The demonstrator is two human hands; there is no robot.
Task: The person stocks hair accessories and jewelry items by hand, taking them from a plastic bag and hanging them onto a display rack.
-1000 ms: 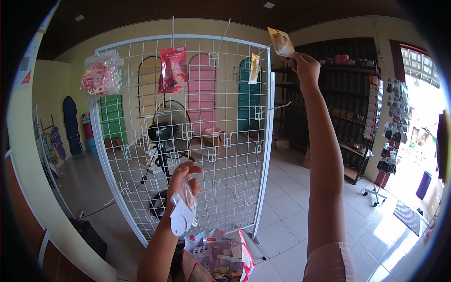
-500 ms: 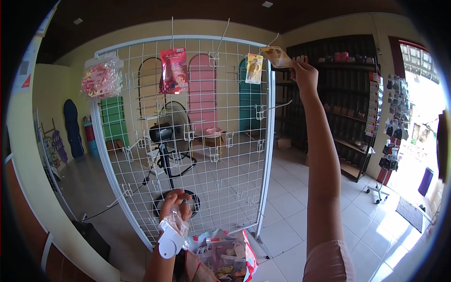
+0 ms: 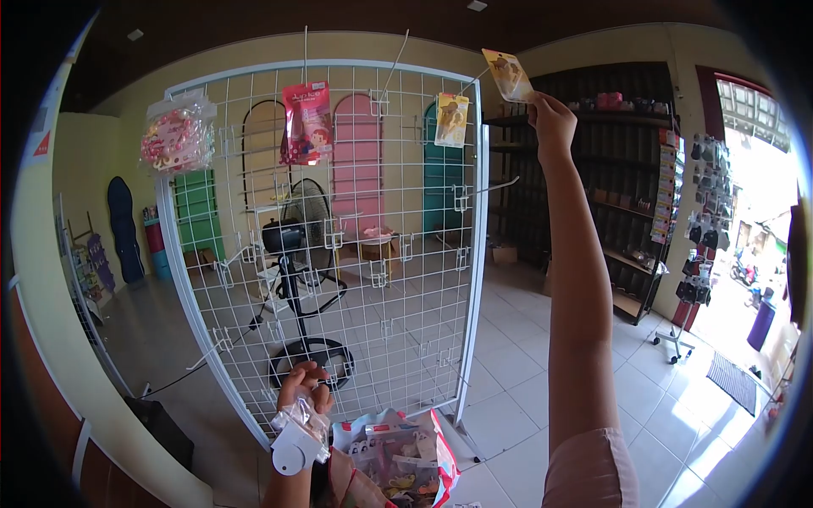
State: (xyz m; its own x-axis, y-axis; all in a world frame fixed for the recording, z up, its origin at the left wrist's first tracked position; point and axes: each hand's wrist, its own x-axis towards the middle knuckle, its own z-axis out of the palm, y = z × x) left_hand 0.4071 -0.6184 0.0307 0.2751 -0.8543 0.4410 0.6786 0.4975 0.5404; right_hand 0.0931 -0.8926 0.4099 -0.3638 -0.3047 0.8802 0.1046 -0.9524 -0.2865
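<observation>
Raised at the upper right, my right hand (image 3: 552,121) pinches the lower corner of a yellow carded package (image 3: 508,76), which is tilted beside the tip of a wire hook. A similar yellow package (image 3: 451,120) hangs at the right top of the white wire grid (image 3: 400,296). My left hand (image 3: 305,388) is low in front of the grid, its fingers curled round a clear plastic packet with a white round-ended tag (image 3: 294,449). Below it to the right is an open bag (image 3: 445,449) full of small packaged items. A pink pouch (image 3: 306,123) and a packet of colourful bands (image 3: 178,134) hang at the upper left.
Behind the grid stands a black fan (image 3: 286,237). Dark shelves (image 3: 593,152) line the right back wall, near a rack of small dark items (image 3: 707,195) by the bright doorway. A pale wall (image 3: 110,398) edges the left side.
The yellow package in my right hand has risen and turned more upright, and its top now stands above the hook tip. The view has shifted slightly. My left hand still holds the clear packet.
</observation>
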